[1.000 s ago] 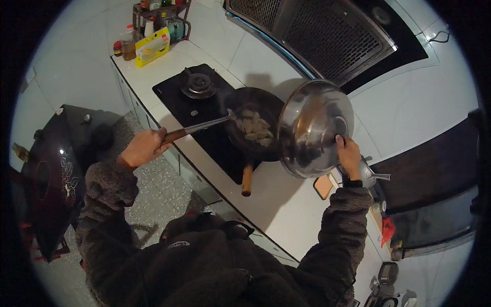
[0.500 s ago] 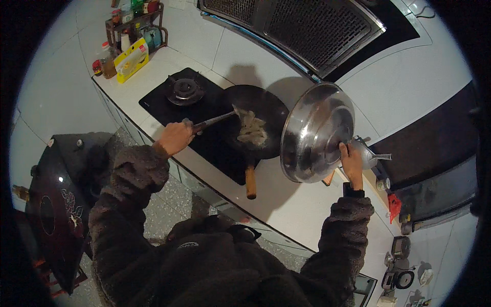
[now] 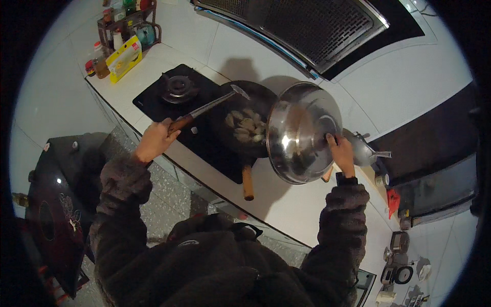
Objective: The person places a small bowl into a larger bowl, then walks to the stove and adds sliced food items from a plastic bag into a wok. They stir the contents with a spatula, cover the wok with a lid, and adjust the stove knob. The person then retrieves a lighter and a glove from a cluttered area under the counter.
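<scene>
My left hand (image 3: 155, 142) is closed around the wooden handle of a metal spatula (image 3: 207, 106). The spatula's blade hangs over the far part of a dark wok (image 3: 262, 96), apart from the food. Pale, lumpy food pieces (image 3: 246, 125) lie in the wok; their kind I cannot make out. A wooden handle (image 3: 247, 182) points from the wok toward me. With my right hand (image 3: 341, 152) I grip a large, shiny domed lid (image 3: 302, 133) by its knob. It is held tilted at the wok's right side and hides part of it.
The wok sits on a black gas hob (image 3: 204, 148), whose other burner (image 3: 179, 89) is at the left. Beyond stand a yellow package (image 3: 124, 60), a bottle (image 3: 100, 64) and a condiment rack (image 3: 153, 33). A range hood (image 3: 307, 30) overhangs the back. A metal pan (image 3: 360, 149) stands right of the lid.
The spatula has lifted off the food as my left hand moved left. The lid has shifted left, over the wok's right edge. The food pieces lie differently.
</scene>
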A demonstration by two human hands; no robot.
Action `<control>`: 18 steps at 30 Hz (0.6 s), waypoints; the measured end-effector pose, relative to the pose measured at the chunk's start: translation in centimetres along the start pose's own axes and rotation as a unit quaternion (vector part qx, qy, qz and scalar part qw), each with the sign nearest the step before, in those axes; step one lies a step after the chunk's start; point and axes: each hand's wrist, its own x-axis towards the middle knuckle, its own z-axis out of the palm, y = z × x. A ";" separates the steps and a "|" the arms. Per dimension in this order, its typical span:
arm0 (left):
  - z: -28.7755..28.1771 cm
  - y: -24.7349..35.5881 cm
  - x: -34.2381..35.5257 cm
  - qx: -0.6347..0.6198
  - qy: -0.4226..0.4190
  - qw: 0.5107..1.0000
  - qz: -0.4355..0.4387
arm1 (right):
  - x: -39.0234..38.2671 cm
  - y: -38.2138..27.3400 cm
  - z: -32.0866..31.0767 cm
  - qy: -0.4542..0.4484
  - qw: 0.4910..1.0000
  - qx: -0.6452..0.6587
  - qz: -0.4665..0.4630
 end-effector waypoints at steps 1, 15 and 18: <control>-1.1 -0.1 -0.6 -0.019 -0.003 1.000 -0.022 | 1.2 -1.0 0.7 -0.005 1.000 -0.025 -0.009; -4.9 0.2 -8.2 -0.091 0.082 0.977 -0.174 | 13.1 -14.5 15.2 -0.160 0.968 -0.145 -0.126; -4.5 0.3 -9.0 -0.114 0.075 0.969 -0.205 | 13.9 -14.4 16.5 -0.142 0.958 -0.159 -0.190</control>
